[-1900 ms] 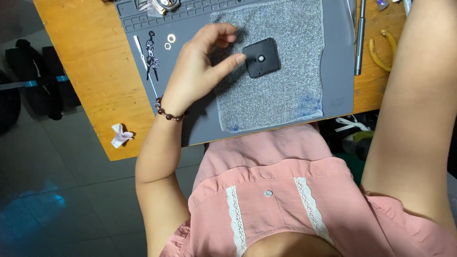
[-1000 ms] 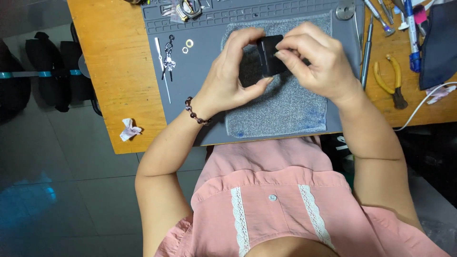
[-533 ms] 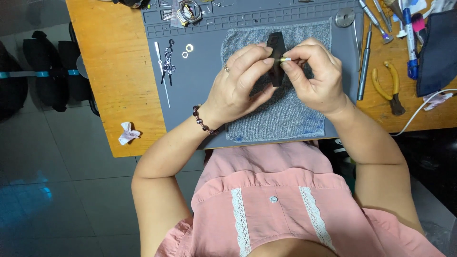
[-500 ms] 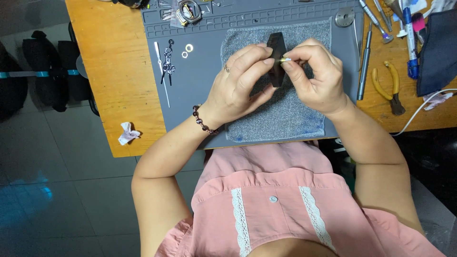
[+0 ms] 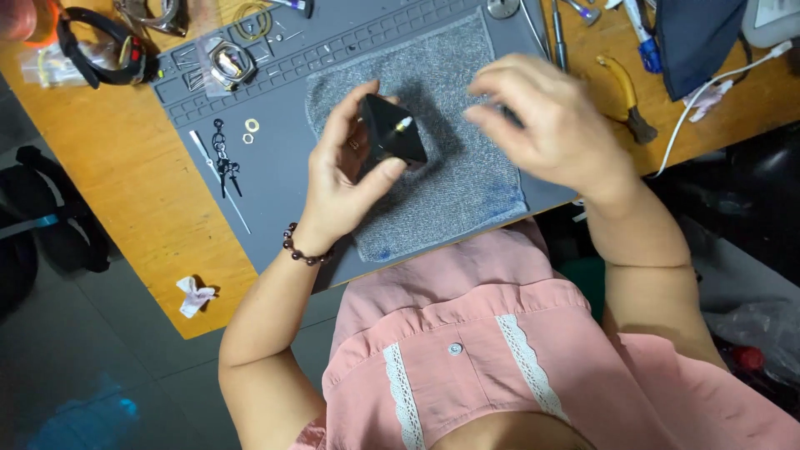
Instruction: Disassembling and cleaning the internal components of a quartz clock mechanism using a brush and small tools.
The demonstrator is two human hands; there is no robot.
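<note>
Seen from above: a person in a pink button-up top w/ white lace strips [image 5: 467, 375] sits at a wooden orange-brown table [image 5: 125, 200]. Their left hand [image 5: 346, 179] is curled round a small flat black square block [image 5: 392, 129], thumb under its lower edge, fingertips [image 5: 362, 92] on its upper-left edge, so it's gripped and held tilted just above the cloth; a tiny pale metal bit shows near the block's centre. A dark beaded bracelet [image 5: 302, 250] circles that wrist. The right hand [image 5: 550, 125] is lifted to the right of the block, apart from it, fingers bunched and bent downward; it's motion-blurred, and something dark seems to peek between the fingertips, but I can't tell if they pinch anything. Beneath both hands lies a grey fuzzy rectangular cloth [image 5: 467, 200], on top of a larger grey-blue rubber work mat [image 5: 275, 192]. Left of the left-hand fingers, on the mat: thin black tweezers and a slim metal rod [image 5: 223, 167], plus two small pale ring washers [image 5: 250, 129]. Beyond the fingers, at the mat's far edge, a metal watch case [image 5: 232, 62]. Right of the right hand, yellow-handled pliers [image 5: 625, 96] and a white cable [image 5: 708, 92]. Near the table's front-left edge, a crumpled white scrap [image 5: 194, 293].
</note>
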